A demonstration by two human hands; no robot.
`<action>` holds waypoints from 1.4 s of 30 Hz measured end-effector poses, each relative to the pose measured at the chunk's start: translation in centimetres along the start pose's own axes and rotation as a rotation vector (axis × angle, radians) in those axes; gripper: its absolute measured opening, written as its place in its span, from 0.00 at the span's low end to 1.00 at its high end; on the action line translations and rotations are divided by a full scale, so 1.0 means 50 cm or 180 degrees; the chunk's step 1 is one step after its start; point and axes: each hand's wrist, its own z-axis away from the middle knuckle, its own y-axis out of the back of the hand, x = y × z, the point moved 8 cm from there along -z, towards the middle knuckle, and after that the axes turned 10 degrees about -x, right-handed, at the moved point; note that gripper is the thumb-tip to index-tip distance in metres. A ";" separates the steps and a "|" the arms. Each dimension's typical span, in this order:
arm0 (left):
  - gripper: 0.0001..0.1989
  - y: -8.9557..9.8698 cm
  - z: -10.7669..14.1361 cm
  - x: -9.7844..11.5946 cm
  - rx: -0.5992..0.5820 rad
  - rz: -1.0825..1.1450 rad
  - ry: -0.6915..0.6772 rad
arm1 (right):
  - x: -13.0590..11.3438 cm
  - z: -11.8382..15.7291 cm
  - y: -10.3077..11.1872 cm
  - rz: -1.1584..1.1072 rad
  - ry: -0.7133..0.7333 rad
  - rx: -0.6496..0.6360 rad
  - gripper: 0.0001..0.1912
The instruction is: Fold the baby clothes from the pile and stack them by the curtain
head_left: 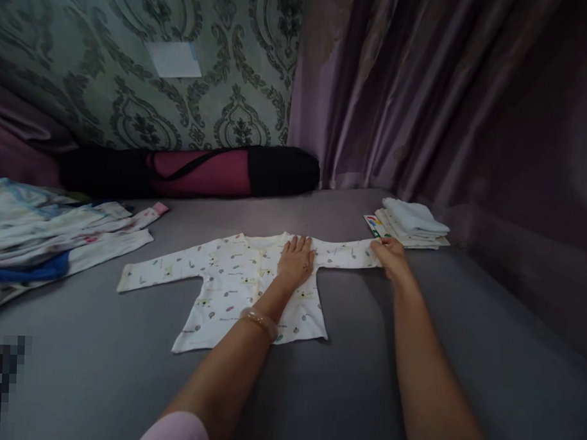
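Note:
A small white long-sleeved baby shirt (233, 288) with a scattered print lies spread flat, its neckline facing away from me and both sleeves out to the sides. My left hand (296, 258) rests flat on its upper right chest, near the shoulder, with the fingers stretched out. At the end of the right sleeve, my right hand (389, 254) pinches the cuff between thumb and fingers. A bangle circles my left wrist.
The shirt lies on a grey sheet (355, 370). Loose clothes (56, 237) are heaped at the left. A folded stack (411, 223) sits at the back right. Along the wall lies a long black and maroon bag (203, 172), and purple curtains (365, 88) hang behind.

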 end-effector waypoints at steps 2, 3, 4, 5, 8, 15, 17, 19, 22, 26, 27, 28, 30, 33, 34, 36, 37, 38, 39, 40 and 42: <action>0.28 -0.001 -0.001 0.001 -0.0027 -0.0019 0.0019 | -0.008 0.001 -0.010 -0.0025 0.0114 -0.0075 0.07; 0.29 -0.002 -0.001 0.001 -0.0034 -0.0022 0.0024 | -0.012 0.002 -0.015 -0.0048 0.0179 -0.0200 0.08; 0.29 -0.003 -0.002 0.001 -0.0040 -0.0025 0.0030 | -0.015 0.004 -0.018 -0.0091 0.0227 -0.0359 0.08; 0.29 -0.003 -0.002 0.001 -0.0042 -0.0029 0.0038 | -0.017 0.006 -0.018 -0.0154 0.0239 -0.0515 0.09; 0.30 -0.005 -0.004 0.000 -0.0074 -0.0056 0.0076 | -0.014 0.013 0.002 -0.0413 0.0101 -0.0665 0.08; 0.31 -0.004 -0.003 0.004 -0.0094 -0.0165 0.0109 | -0.048 0.023 0.030 -0.0322 0.0172 -0.0389 0.05; 0.32 -0.003 -0.002 0.006 -0.0079 -0.0232 0.0097 | -0.065 0.026 0.032 -0.0361 0.0294 -0.0329 0.05; 0.32 -0.001 -0.001 0.009 -0.0073 -0.0319 0.0074 | -0.081 0.031 0.029 -0.0439 0.0339 -0.0342 0.05; 0.32 0.004 -0.001 0.012 -0.0138 -0.0436 0.0076 | -0.106 0.044 0.017 -0.0675 0.0304 -0.0333 0.05; 0.32 0.004 -0.012 0.016 -0.0594 -0.0471 0.0123 | -0.161 0.069 -0.024 -0.1011 0.0420 -0.0319 0.06; 0.32 0.002 -0.016 0.017 -0.0760 -0.0477 0.0151 | -0.176 0.074 -0.039 -0.1013 0.0484 -0.0350 0.07; 0.32 0.000 -0.019 0.018 -0.0898 -0.0490 0.0188 | -0.191 0.078 -0.054 -0.0981 0.0553 -0.0363 0.08; 0.31 0.000 -0.027 0.020 -0.1006 -0.0511 0.0275 | -0.218 0.079 -0.084 -0.0871 0.0685 -0.0380 0.11; 0.31 -0.001 -0.030 0.019 -0.0903 -0.0392 0.0358 | -0.247 0.069 -0.122 -0.0697 0.0786 -0.0381 0.13; 0.31 -0.003 -0.028 0.019 -0.0834 -0.0301 0.0331 | -0.254 0.064 -0.131 -0.0666 0.0788 -0.0366 0.13; 0.31 -0.006 -0.021 0.017 -0.0629 -0.0106 0.0225 | -0.262 0.051 -0.139 -0.0631 0.0716 -0.0324 0.13; 0.31 -0.006 -0.016 0.015 -0.0489 -0.0023 0.0173 | -0.263 0.045 -0.140 -0.0618 0.0652 -0.0315 0.12; 0.31 -0.005 -0.011 0.013 -0.0346 0.0041 0.0137 | -0.262 0.039 -0.137 -0.0596 0.0572 -0.0311 0.11; 0.31 -0.004 -0.006 0.011 -0.0232 0.0084 0.0116 | -0.259 0.034 -0.133 -0.0563 0.0482 -0.0313 0.10; 0.31 -0.003 -0.002 0.010 -0.0152 0.0110 0.0103 | -0.253 0.029 -0.125 -0.0528 0.0385 -0.0304 0.10; 0.31 0.001 0.003 0.010 -0.0036 0.0144 0.0110 | -0.236 0.024 -0.103 -0.0479 0.0191 -0.0254 0.09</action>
